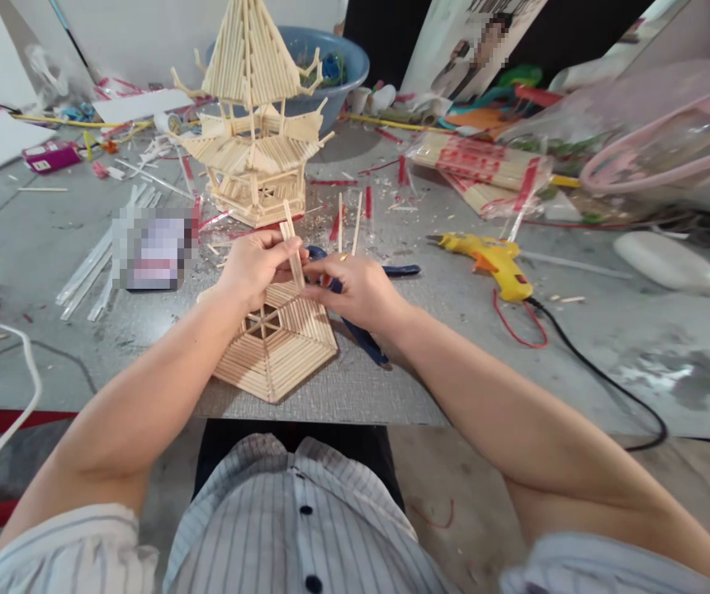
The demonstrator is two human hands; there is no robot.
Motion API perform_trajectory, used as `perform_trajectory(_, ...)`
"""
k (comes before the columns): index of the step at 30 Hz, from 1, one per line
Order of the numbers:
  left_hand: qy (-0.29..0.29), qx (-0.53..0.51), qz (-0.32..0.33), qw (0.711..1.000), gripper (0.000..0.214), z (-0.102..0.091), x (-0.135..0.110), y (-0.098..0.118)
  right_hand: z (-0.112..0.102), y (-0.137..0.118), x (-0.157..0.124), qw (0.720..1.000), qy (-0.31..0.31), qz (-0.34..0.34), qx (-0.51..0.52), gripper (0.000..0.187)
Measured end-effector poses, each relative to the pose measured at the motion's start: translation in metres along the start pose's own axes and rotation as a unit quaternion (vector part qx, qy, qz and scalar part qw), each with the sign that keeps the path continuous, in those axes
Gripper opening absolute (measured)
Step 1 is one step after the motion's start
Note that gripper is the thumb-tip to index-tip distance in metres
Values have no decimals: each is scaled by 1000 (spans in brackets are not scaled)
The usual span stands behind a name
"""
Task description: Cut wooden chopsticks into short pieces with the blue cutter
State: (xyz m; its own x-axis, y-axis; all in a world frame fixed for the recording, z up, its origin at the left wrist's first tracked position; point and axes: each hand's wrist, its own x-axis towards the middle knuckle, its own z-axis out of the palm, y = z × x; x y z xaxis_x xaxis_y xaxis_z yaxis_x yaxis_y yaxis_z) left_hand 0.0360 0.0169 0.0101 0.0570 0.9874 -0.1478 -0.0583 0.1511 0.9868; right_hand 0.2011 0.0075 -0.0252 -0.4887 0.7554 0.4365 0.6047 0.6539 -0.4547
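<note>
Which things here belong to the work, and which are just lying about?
Likely in the work:
short sticks in the left hand
slatted stick panel
blue-handled tool
yellow glue gun
stick tower, perhaps

Seemingly just lying about:
blue basin
phone-like device
white rounded object

pale grey-blue cloth shirt (256,528), vertically striped in thin dark lines, round black buttons (314,584) down its front, loose striped left sleeve (70,544), matching right sleeve (603,569), black lower garment (383,462)

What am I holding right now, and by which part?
Thin wooden sticks, pinched near their middle by your left hand; your right hand is at their lower end, its grip unclear.
</note>
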Motion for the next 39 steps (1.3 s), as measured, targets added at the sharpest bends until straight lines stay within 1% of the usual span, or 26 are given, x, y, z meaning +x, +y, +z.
perform_trajectory(2,7,11,2,1000,14,-3,-1,-1,1,6,-2,998,11,-47,-27,34)
perform_trajectory(4,10,19,3,1000,14,-5,-2,-2,3,9,-3,995,23,-74,-56,36)
perform_trajectory(6,10,19,8,1000,15,-6,-3,-4,4,9,-5,993,31,-83,-79,40)
perform_trajectory(11,1,17,18,1000,14,-4,-6,-4,5,7,-7,986,45,-100,-126,62)
perform_trajectory(13,-1,18,19,1000,14,-3,-7,-4,5,8,-7,983,49,-108,-138,66)
perform_trajectory(19,-11,23,17,1000,13,-2,-8,-6,8,10,-8,981,46,-106,-155,65)
perform_trajectory(25,-41,28,13,999,12,-3,-8,-9,9,11,-8,977,63,-118,-168,60)
perform_trajectory(29,-35,30,18,999,11,-4,-8,-10,9,12,-8,976,67,-122,-168,57)
perform_trajectory(33,-43,28,20,998,11,-4,-8,-9,9,11,-9,974,74,-126,-173,56)
perform_trajectory(39,-38,21,27,999,10,-3,-9,-9,6,9,-8,979,55,-111,-163,59)
